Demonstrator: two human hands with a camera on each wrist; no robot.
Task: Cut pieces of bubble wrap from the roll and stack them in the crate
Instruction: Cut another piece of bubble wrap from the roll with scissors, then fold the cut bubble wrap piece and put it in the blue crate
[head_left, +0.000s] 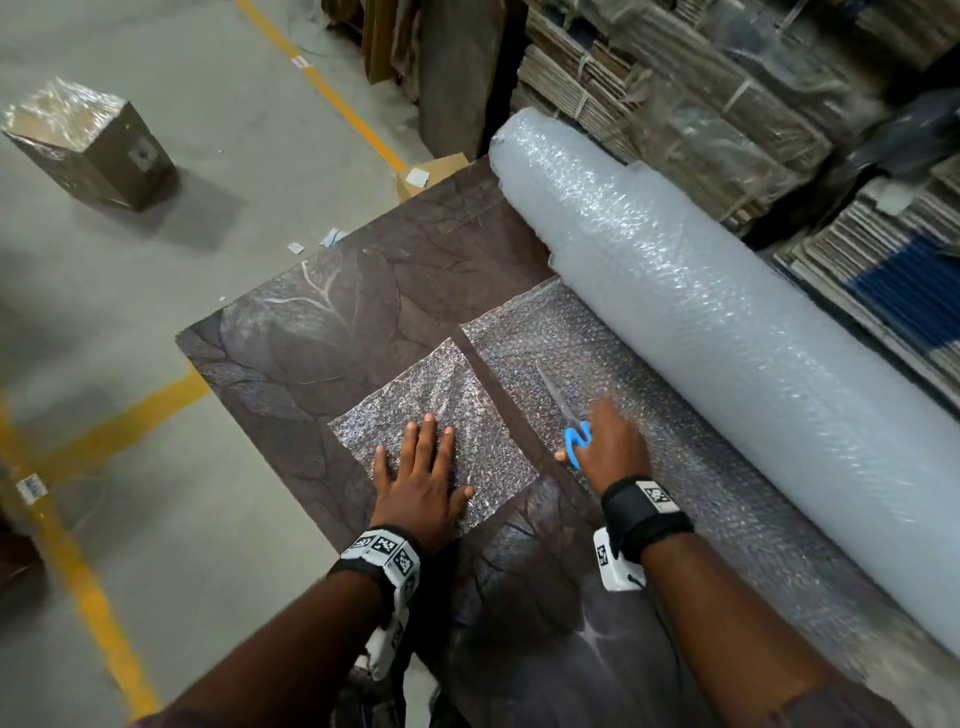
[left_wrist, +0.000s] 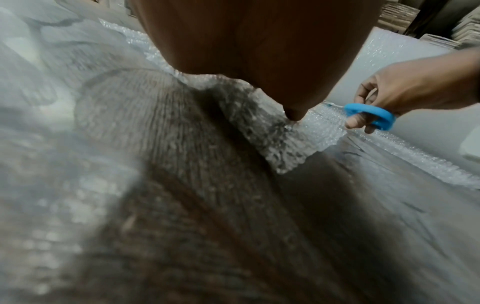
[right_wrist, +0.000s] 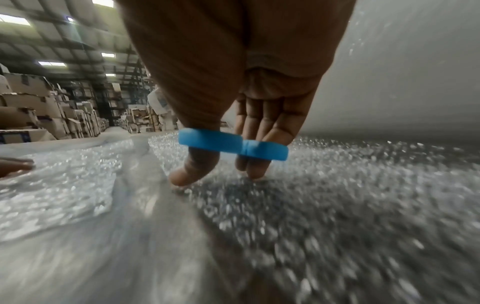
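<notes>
A big roll of bubble wrap (head_left: 727, 332) lies along the right side of a dark table (head_left: 363, 291), its unrolled sheet (head_left: 649, 457) spread flat beside it. A cut square piece (head_left: 452, 395) lies apart from the sheet, with a narrow gap between them. My left hand (head_left: 421, 478) presses flat on that piece, fingers straight. My right hand (head_left: 608, 447) holds blue-handled scissors (head_left: 571, 421), thumb and fingers through the loops (right_wrist: 233, 145), blades lying over the sheet and pointing away from me. The scissor loop (left_wrist: 371, 115) also shows in the left wrist view. No crate is in view.
A foil-topped cardboard box (head_left: 88, 140) stands on the concrete floor at far left. Yellow floor lines (head_left: 78, 545) run past the table. Stacks of flattened cartons (head_left: 779, 114) crowd behind the roll. Paper scraps (head_left: 332, 236) lie near the table's far corner.
</notes>
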